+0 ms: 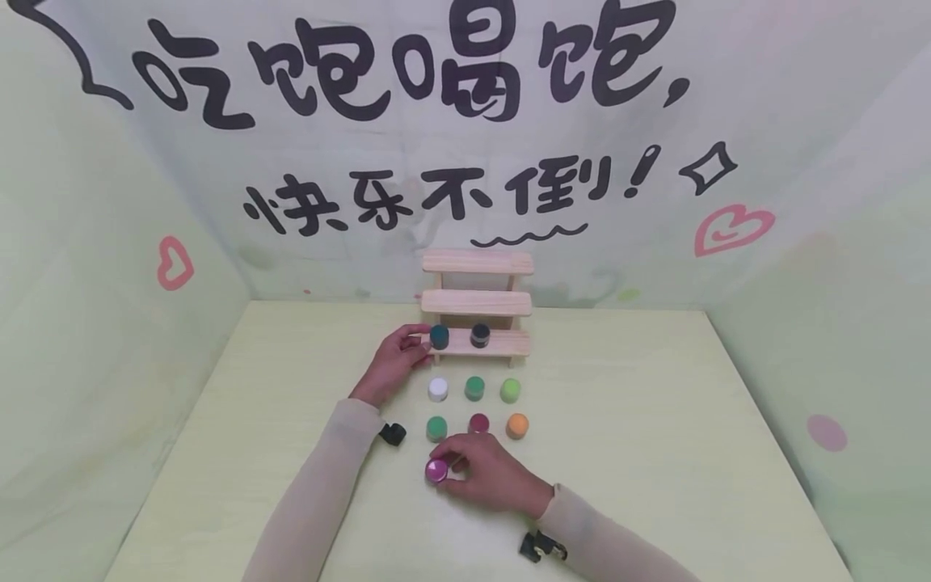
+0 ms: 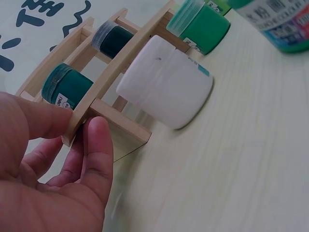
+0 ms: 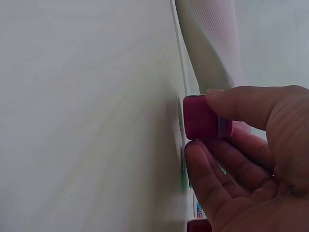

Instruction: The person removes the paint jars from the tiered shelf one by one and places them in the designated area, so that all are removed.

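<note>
My left hand (image 1: 396,364) pinches the left end of the lowest step of a small wooden stand (image 1: 476,302), thumb above and fingers beneath in the left wrist view. On that step stand a dark teal paint jar (image 1: 439,336), close to the fingertips, and a blackish paint jar (image 1: 480,335). Between thumb and fingers, my right hand (image 1: 490,473) holds a magenta paint jar (image 3: 200,117) near the tabletop. Whether this jar touches the table cannot be made out.
In front of the stand are two rows of jars: white (image 1: 438,389), green (image 1: 475,388) and light green (image 1: 511,390), then another green jar (image 1: 436,428), a dark red jar (image 1: 478,423) and an orange jar (image 1: 517,425). A printed cloth (image 1: 465,145) hangs behind the table.
</note>
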Demonstrator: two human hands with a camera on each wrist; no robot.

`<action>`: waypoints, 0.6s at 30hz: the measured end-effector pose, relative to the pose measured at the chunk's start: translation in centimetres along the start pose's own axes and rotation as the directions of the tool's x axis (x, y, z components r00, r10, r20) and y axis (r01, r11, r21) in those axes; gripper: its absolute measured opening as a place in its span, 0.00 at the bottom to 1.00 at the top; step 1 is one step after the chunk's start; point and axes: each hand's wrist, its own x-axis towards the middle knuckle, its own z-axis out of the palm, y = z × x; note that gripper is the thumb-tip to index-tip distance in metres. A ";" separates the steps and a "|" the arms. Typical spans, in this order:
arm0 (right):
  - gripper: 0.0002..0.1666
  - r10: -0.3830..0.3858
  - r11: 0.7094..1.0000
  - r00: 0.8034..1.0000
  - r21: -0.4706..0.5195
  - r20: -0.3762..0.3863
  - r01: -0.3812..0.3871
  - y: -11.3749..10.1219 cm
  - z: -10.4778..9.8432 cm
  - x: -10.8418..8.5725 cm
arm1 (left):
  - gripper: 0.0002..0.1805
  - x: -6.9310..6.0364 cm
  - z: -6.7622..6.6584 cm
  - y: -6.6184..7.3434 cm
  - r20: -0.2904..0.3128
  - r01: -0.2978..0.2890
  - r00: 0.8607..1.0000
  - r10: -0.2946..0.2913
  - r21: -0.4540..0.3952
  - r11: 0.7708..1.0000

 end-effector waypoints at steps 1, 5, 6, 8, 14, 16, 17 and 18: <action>0.18 0.008 1.000 1.000 -0.007 0.005 -0.008 0.0 0.1 0.0 | 0.20 0.0 0.0 -0.1 0.001 -0.002 1.000 0.002 -0.005 1.000; 0.19 0.022 0.999 1.000 -0.041 0.008 -0.021 0.1 0.3 0.1 | 0.20 0.1 0.0 -0.2 0.001 -0.012 1.000 0.012 -0.004 1.000; 0.19 0.026 0.999 1.000 -0.047 0.007 -0.026 0.2 0.4 0.1 | 0.20 0.1 -0.1 -0.3 0.001 -0.013 1.000 0.013 -0.004 1.000; 0.19 0.029 0.998 1.000 -0.059 0.005 -0.028 0.2 0.5 0.1 | 0.20 0.0 -0.1 -0.3 0.001 -0.014 1.000 0.014 0.001 1.000; 0.20 0.055 0.996 0.998 -0.065 0.006 -0.055 0.0 0.5 0.0 | 0.20 0.0 -0.1 -0.3 0.003 -0.014 1.000 0.014 -0.003 1.000; 0.21 0.056 0.996 0.998 -0.072 0.003 -0.056 0.0 0.4 0.0 | 0.20 0.0 -0.1 -0.3 0.003 -0.014 1.000 0.014 -0.004 1.000; 0.21 0.058 0.996 0.998 -0.074 0.002 -0.057 -0.1 0.4 -0.1 | 0.20 -0.1 0.0 -0.2 0.001 -0.015 1.000 0.015 -0.002 1.000; 0.22 0.055 0.996 0.998 -0.076 -0.001 -0.055 -0.1 0.3 -0.1 | 0.20 -0.1 0.0 -0.2 -0.001 -0.015 1.000 0.015 -0.001 1.000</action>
